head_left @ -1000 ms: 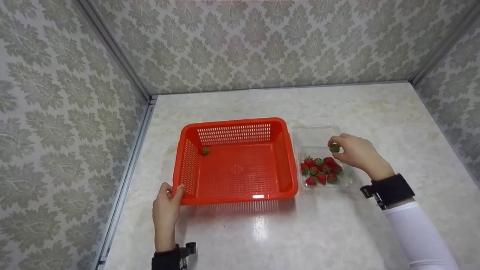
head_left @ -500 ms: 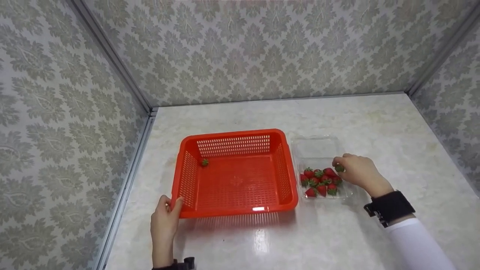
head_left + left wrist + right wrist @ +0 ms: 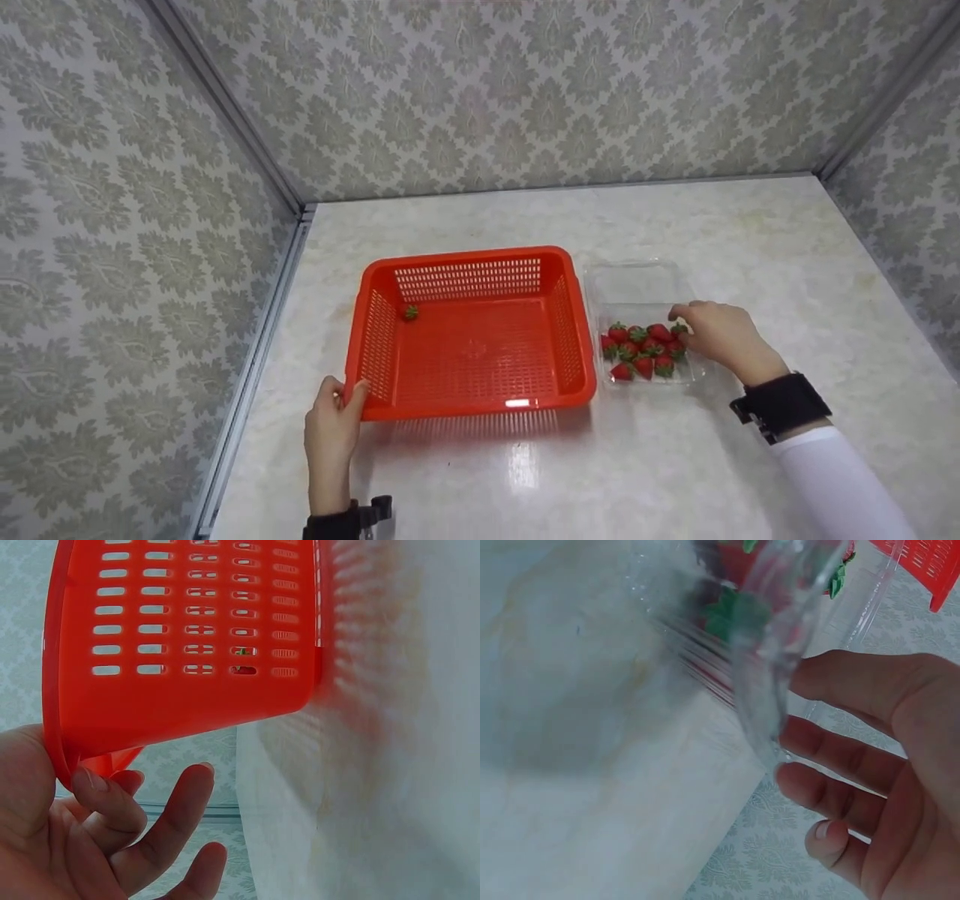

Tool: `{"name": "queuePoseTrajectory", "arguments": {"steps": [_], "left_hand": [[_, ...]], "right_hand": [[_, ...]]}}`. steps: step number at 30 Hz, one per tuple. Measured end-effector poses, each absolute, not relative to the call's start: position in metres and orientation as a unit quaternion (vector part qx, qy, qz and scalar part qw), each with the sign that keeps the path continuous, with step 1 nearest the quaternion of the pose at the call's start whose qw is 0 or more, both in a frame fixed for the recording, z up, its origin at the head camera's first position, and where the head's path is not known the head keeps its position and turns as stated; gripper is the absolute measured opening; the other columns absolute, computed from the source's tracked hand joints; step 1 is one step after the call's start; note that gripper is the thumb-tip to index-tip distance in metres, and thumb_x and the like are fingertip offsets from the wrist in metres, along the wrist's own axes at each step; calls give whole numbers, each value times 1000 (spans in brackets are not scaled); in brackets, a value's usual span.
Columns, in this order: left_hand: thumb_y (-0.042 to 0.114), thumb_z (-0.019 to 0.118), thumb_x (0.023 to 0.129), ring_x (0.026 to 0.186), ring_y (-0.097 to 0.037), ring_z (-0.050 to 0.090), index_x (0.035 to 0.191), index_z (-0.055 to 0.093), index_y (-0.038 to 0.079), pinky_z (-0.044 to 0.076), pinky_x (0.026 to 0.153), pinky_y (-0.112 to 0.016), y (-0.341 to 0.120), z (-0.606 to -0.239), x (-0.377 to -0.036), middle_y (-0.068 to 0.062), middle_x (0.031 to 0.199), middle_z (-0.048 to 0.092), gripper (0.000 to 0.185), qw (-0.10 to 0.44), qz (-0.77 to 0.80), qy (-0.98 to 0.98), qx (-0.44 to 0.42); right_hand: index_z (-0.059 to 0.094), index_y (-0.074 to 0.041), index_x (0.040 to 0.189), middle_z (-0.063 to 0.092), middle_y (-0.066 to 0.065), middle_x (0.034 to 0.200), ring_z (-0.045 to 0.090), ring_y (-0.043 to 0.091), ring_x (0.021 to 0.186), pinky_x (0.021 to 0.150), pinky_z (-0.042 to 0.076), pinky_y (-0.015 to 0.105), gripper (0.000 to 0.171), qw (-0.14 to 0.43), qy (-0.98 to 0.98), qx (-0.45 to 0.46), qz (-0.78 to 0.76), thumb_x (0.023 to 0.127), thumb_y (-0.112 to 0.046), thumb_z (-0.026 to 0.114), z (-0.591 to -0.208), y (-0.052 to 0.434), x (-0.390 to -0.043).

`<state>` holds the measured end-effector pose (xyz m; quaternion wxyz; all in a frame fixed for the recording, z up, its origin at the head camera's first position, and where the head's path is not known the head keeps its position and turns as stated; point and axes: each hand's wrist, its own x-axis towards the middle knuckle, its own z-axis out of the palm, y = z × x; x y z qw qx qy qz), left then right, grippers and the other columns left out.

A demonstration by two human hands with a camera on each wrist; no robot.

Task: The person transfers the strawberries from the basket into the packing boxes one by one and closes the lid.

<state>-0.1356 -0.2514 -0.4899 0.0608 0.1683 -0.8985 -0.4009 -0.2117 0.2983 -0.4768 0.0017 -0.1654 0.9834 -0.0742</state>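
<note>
My left hand (image 3: 331, 431) grips the front left corner of a red plastic basket (image 3: 469, 411), thumb over the rim; in the left wrist view its other fingers spread below the corner. One strawberry (image 3: 411, 312), leaves up, lies in the basket's back left. To the right, a clear plastic box (image 3: 686, 375) holds several strawberries (image 3: 643, 365). Over its right edge is my right hand (image 3: 724, 334), index finger and thumb apart around a strawberry (image 3: 679, 329) at the pile's back right. In the right wrist view, the clear wall partly hides the fruit beside the fingertips.
The box's clear lid (image 3: 637, 281) lies folded back behind it, close to the basket's right side. Patterned panels (image 3: 480, 97) wall in the pale table (image 3: 465, 487) at the back and both sides.
My right hand has lowered the strawberry it pinched into the clear box and its fingers have parted from it. The left hand stays on the basket's corner. The head view tilted slightly.
</note>
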Motion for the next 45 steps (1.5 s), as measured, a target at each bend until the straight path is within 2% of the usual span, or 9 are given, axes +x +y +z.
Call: {"name": "queuePoseTrajectory", "arguments": {"steps": [4,15,24,34,40,45], "left_hand": [[31,60,100,57,-18,39,94,48,7,29,53,-32,-250,-490,-139,-3,64,39,27,72,-399,-898,169],[31,60,100,58,-18,40,91,46,8,30,53,-32,-252,-493,-134,-2,65,39,28,74,-406,-895,167],[32,61,100,57,-18,40,91,47,8,30,53,-32,-252,-493,-135,-2,65,39,29,73,-409,-893,175],[33,62,100,55,-16,35,91,48,8,28,52,-32,-253,-494,-135,0,62,36,30,76,-400,-898,168],[33,62,99,55,-17,36,90,47,8,28,52,-33,-254,-493,-135,0,62,37,30,79,-397,-899,168],[32,62,99,56,-18,36,91,47,8,28,53,-33,-252,-493,-135,-1,63,37,29,78,-395,-900,169]], "right_hand": [[70,-4,107,71,16,92,66,33,75,57,51,50,24,-10,981,-173,-82,84,-6,75,-473,299,-213],[70,-5,111,71,18,98,67,35,84,65,52,53,25,9,981,-169,-91,87,-9,74,-468,296,-207],[69,-7,115,71,16,101,67,34,88,68,53,53,26,17,980,-167,-105,89,-10,72,-448,280,-211],[69,-8,113,70,13,98,66,32,88,71,53,51,23,-26,965,-226,-132,90,-10,72,-414,232,-227],[70,-7,113,70,11,97,67,30,85,71,55,47,22,-56,949,-274,-147,91,-10,73,-393,187,-241],[70,-7,115,71,10,104,68,28,87,74,55,45,24,-44,937,-305,-162,92,-10,72,-383,143,-255]]}}
